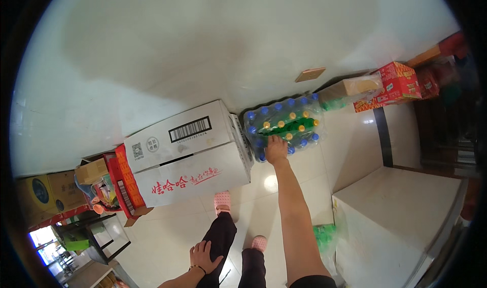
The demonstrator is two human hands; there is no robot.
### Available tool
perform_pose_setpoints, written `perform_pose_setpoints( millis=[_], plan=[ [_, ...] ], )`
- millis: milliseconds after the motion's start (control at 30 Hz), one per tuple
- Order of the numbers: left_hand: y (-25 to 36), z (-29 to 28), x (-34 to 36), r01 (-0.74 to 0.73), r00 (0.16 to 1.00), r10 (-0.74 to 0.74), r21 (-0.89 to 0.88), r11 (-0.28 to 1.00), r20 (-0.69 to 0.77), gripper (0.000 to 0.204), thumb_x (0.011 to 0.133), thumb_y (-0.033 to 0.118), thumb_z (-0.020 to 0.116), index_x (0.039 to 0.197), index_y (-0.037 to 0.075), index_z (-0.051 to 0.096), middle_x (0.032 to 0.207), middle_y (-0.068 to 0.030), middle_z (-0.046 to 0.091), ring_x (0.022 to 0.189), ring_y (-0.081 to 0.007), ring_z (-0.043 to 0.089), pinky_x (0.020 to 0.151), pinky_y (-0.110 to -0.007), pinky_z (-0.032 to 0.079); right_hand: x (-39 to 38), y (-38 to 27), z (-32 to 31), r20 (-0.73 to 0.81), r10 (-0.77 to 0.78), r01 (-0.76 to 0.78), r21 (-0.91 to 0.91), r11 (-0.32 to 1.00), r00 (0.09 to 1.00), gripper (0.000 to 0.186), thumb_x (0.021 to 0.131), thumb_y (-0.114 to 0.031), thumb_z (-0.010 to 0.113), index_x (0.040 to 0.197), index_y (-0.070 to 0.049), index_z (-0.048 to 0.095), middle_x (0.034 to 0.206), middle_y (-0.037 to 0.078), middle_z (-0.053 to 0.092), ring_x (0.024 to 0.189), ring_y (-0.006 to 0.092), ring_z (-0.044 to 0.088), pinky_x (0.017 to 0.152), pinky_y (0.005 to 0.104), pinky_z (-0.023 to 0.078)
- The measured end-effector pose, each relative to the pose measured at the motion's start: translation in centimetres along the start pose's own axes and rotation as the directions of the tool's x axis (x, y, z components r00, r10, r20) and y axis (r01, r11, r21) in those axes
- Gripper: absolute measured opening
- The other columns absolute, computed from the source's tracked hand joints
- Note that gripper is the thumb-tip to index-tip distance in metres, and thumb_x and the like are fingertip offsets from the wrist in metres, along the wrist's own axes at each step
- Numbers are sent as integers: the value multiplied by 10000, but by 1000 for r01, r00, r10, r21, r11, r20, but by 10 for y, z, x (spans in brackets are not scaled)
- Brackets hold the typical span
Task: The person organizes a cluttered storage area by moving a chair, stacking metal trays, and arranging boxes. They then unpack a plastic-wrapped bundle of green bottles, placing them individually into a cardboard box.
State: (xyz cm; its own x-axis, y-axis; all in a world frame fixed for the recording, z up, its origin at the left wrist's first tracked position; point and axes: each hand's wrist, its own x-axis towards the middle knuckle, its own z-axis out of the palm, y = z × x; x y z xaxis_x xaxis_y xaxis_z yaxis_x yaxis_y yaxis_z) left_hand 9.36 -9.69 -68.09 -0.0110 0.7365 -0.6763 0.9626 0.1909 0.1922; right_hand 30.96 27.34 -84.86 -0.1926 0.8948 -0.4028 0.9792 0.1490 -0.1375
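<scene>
Hand on a shrink-wrapped bottle pack by the wall.
The right hand point(276, 150) rests, fingers spread, on the glossy clear-film pack point(284, 126) of blue- and yellow-capped bottles, gripping nothing visibly. Left of it stands a white corrugated carton point(190, 153). The left hand point(204, 256) lies flat on the person's dark-trousered knee.
</scene>
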Motion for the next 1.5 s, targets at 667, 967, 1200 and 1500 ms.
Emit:
perform_pose_setpoints(
  millis=[667, 967, 1200, 1500],
  plan=[
    [-7, 4, 6, 23, 995, -23, -3, 1000, 92, 659, 693, 493, 484, 1165, 48, 371, 1113, -137, 420, 1049, -289, 385, 896, -429, 255, 31, -4, 14, 88, -122, 128, -75, 989, 989, 244, 692, -125, 527, 925, -58, 496, 906, 83, 560, 936, 246, 487, 769, 336, 415],
    [-2, 3, 6, 16, 998, -16, 5, 1000, 62, 646, 691, 484, 492, 1154, 49, 378, 1107, -134, 422, 1041, -289, 387, 897, -436, 248, 46, -17, 5, 311, 58, -33, -87, 996, 949, 237, 795, -170, 412, 975, -65, 525, 989, 104, 567, 922, 249, 544, 758, 323, 438],
    [-1, 2, 5, 27, 997, -28, 25, 999, 75, 642, 693, 479, 493, 1156, 50, 378, 1096, -137, 434, 1037, -286, 393, 895, -434, 251, 39, -18, 6, 308, 80, -53, -96, 994, 948, 234, 800, -178, 424, 979, -115, 561, 1001, 76, 570, 924, 214, 551, 727, 299, 456],
    [-2, 5, 1, 19, 996, -23, 48, 999, 88, 651, 699, 489, 481, 1169, 52, 373, 1109, -138, 433, 1052, -279, 385, 898, -432, 251, 15, -14, -1, 339, 90, -46, -136, 990, 936, 210, 782, -149, 454, 956, -113, 566, 975, 63, 582, 891, 205, 564, 697, 292, 460]
  ],
)
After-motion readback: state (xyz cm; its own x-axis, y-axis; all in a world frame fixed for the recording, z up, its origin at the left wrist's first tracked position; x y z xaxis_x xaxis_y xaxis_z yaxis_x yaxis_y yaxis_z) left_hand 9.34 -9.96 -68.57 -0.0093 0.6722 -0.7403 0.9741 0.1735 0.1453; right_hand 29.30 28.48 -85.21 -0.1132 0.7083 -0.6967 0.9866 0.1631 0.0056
